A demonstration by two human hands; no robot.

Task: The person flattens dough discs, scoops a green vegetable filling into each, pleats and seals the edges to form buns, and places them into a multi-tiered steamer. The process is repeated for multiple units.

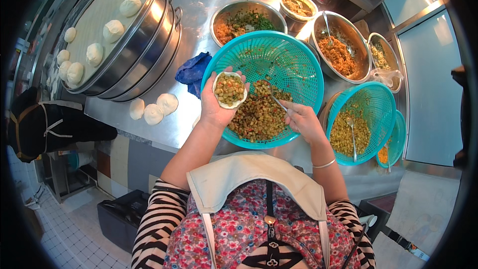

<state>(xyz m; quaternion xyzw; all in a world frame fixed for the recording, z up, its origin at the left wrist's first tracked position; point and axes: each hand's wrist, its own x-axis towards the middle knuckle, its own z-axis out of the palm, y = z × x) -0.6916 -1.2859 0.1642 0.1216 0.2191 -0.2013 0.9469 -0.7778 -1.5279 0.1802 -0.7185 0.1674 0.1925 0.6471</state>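
Note:
On the palm of my left hand (214,110) rests a round dough wrapper, heaped with diced vegetable filling (229,89); its pale rim shows all around. My right hand (304,119) grips the handle of a metal spoon (278,100). The spoon's bowl sits in the chopped filling (257,119) inside a large turquoise plastic colander (261,41). Both hands are over this colander. Several flat dough rounds (154,114) lie on the steel table to the left of my left forearm, and part of another shows beside that forearm.
Stacked steel steamers (149,59) at the left carry several filled buns (113,31). A blue cloth (192,71) lies beside the colander. Behind stand a steel bowl of chopped vegetables (248,22) and a filling tub (297,6). Rightward are an orange filling bowl (338,56) and another turquoise colander (381,101).

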